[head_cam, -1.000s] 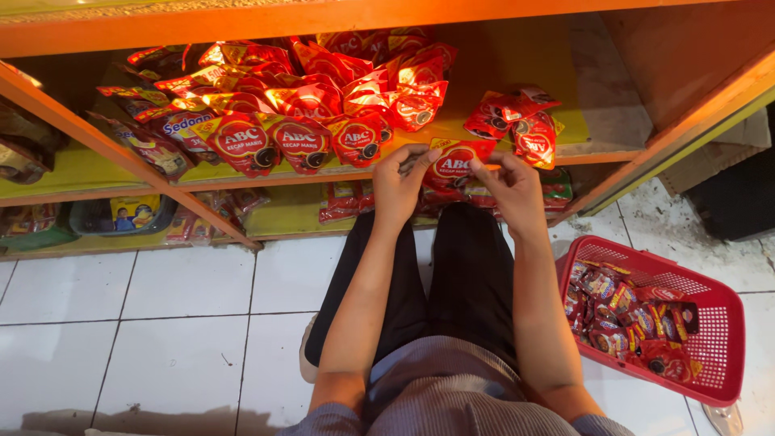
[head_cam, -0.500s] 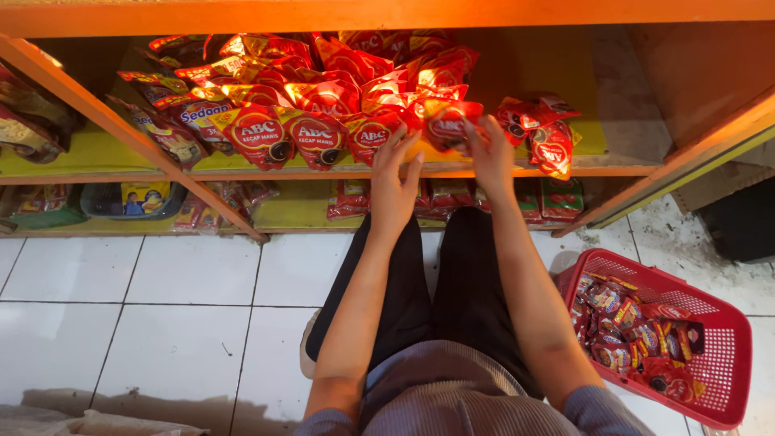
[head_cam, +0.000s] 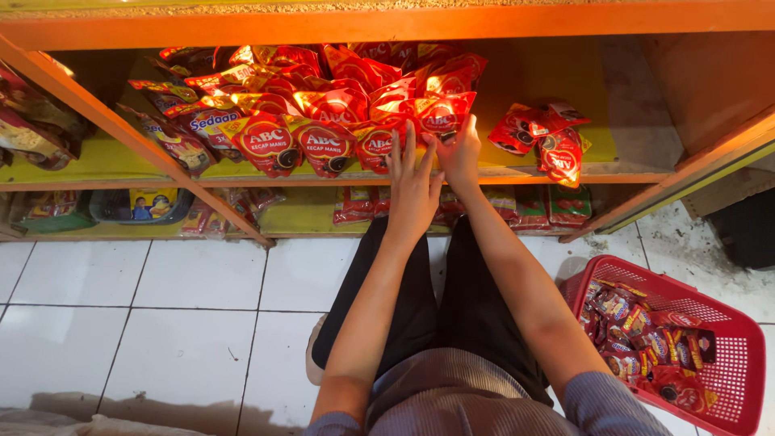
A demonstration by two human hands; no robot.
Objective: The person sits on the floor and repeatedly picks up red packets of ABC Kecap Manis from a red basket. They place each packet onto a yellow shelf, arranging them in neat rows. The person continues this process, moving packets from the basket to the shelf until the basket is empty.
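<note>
Red pouches [head_cam: 420, 113] touch both hands' fingertips [head_cam: 440, 149].

1. Warm, fairly bright light falls on the red sauce pouches [head_cam: 339, 121] at the far side of the shelf [head_cam: 517, 173], and their glossy foil throws small patches of glare.
2. The shelf's far right corner and the lower shelf sit in dim shadow.
3. The white floor tiles [head_cam: 161, 323] on the near left are evenly lit, with a soft shadow along the near edge.
4. Focus is sharp on the left hand [head_cam: 413, 190] and right hand [head_cam: 460, 157]; no motion blur shows.
5. The wide lens bends the shelf boards, which splay outward at the left and right edges.
6. The red basket [head_cam: 743, 355] at near right is clear, slightly dimmer.
</note>
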